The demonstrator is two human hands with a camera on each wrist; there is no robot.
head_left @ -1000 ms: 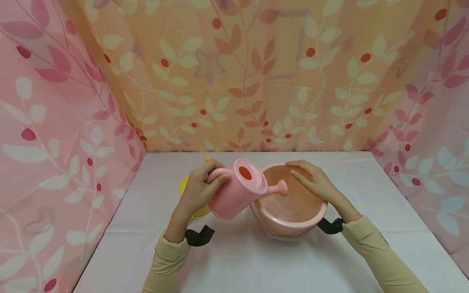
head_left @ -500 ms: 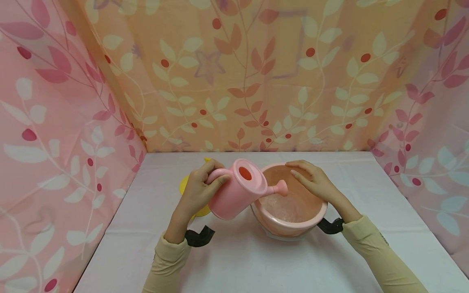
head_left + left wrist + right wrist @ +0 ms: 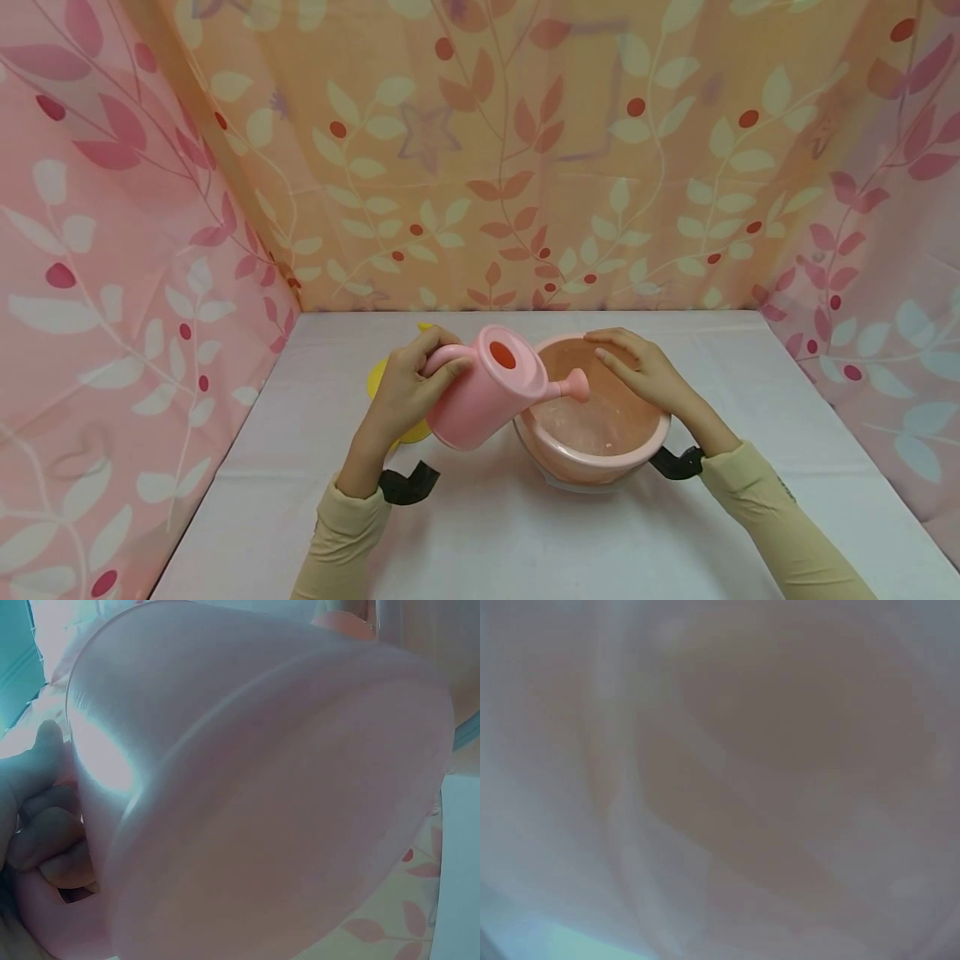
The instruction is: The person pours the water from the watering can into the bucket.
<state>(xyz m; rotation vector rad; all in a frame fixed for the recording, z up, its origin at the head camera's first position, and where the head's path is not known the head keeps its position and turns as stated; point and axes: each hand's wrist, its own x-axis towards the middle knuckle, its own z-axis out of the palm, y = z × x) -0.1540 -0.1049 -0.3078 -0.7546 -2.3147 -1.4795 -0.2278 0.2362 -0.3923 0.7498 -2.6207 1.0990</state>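
Note:
In the head view, my left hand (image 3: pixel 416 375) grips the handle of a pink toy watering can (image 3: pixel 480 396). The can leans to the right, and its spout with a round rose sits over the inside of a pink bowl (image 3: pixel 592 458). Curled fingers (image 3: pixel 49 832) are at the handle in the left wrist view, where the can's body fills most of the picture. My right hand (image 3: pixel 637 371) holds the bowl's far right rim, thumb on the inner side. Ripples and small bubbles show at the bottom of the bowl. The right wrist view is a blur of pinkish wall.
A yellow object (image 3: pixel 412 432) lies on the table behind my left hand and is mostly hidden. White cloth covers the table (image 3: pixel 480 542). Leaf-patterned curtains (image 3: pixel 480 167) stand at the back and both sides.
Both hands, the can and the bowl keep their places. Inside the bowl the surface pattern has altered, and small bright bubbles now show near the front.

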